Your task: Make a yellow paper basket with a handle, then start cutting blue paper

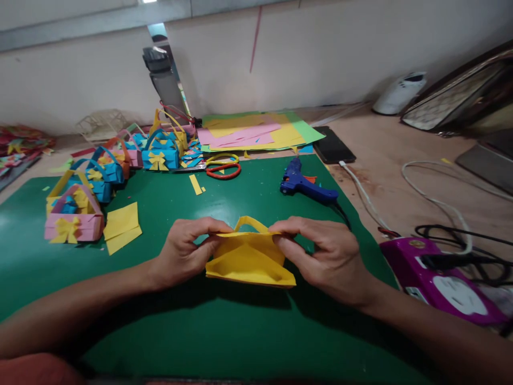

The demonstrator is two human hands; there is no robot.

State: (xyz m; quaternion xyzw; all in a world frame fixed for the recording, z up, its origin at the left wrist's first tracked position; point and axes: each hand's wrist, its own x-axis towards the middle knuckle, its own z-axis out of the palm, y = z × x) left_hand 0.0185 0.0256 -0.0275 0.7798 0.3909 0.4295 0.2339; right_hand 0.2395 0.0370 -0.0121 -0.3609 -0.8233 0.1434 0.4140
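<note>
A yellow paper basket (249,259) with a thin handle strip is held above the green mat (180,331), its broad folded side towards me. My left hand (191,248) pinches its left upper corner between thumb and forefinger. At the opposite upper corner my right hand (326,256) does the same. The handle arches up behind the top edge, between my two hands. A blue glue gun (306,184) lies on the mat beyond my right hand. To the left of my left hand are yellow paper pieces (122,227).
Several small paper baskets (74,224) with bows stand at the left. Scissors (224,167) lie near coloured paper sheets (256,131) at the back. On the right are a phone (334,145), cables and a purple power box (444,283). A dark bottle (166,80) stands by the wall.
</note>
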